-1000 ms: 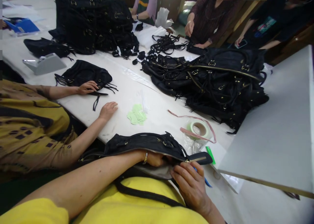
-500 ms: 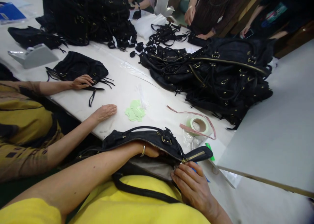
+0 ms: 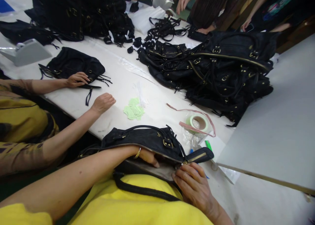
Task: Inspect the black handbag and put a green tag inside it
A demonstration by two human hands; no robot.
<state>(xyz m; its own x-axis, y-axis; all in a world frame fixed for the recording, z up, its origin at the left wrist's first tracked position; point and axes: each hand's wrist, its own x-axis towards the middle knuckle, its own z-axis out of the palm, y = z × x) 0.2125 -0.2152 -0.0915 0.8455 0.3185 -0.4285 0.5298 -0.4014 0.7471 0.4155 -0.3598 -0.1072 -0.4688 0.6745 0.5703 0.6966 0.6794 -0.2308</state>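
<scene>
Several black bags (image 3: 221, 74) heaped on white table (image 3: 123, 83) — co-workers around.

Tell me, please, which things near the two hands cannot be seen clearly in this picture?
- Head view: left hand reaches into the open black bag; its fingertips are partly hidden by the zipper edge.
- Bag's inside: dark, contents unreadable.
- Blue pen: mostly covered by the right hand.
- Green labels: print too small.

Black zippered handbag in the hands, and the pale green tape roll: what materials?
Black zippered handbag: looks like soft matte leather or suede-like fabric, since it slumps and creases; brass-coloured metal zip and buckles glint. Pale green tape roll: probably paper tape on a cardboard core, dull surface.
</scene>
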